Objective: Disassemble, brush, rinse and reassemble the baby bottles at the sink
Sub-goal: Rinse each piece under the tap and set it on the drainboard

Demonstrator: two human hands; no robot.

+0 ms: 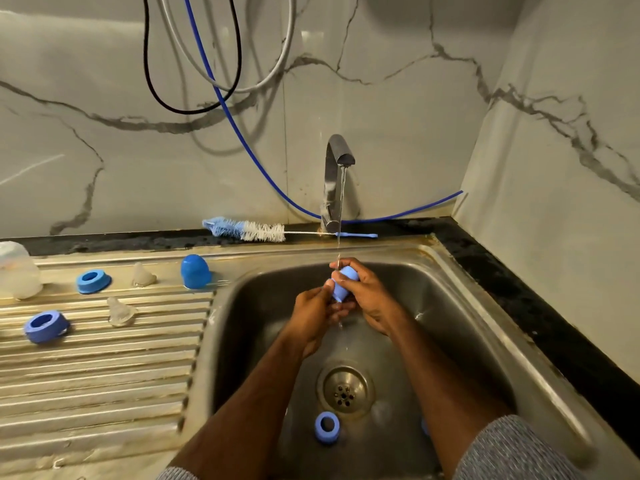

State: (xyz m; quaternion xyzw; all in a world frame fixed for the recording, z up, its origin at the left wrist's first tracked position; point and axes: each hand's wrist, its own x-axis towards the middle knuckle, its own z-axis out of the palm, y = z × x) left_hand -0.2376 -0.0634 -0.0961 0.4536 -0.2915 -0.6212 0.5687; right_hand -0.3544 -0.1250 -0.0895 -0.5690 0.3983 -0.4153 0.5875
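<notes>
Both my hands hold a light-blue bottle cap (341, 283) under the running tap (337, 174), over the steel sink (460, 306). My right hand (367, 292) curls round its top, and my left hand (317, 311) grips it from below. On the drainboard (104, 368) lie two blue collar rings (92, 280) (46, 326), two clear teats (143, 275) (119, 311) and a darker blue cap (195, 271). Another blue ring (327, 427) lies in the basin near the drain (345, 389). A clear bottle (17, 270) stands at the far left edge.
A blue-and-white bottle brush (249, 231) lies on the dark ledge behind the sink. Hoses and cables (221, 95) hang down the marble wall. A marble side wall closes in on the right.
</notes>
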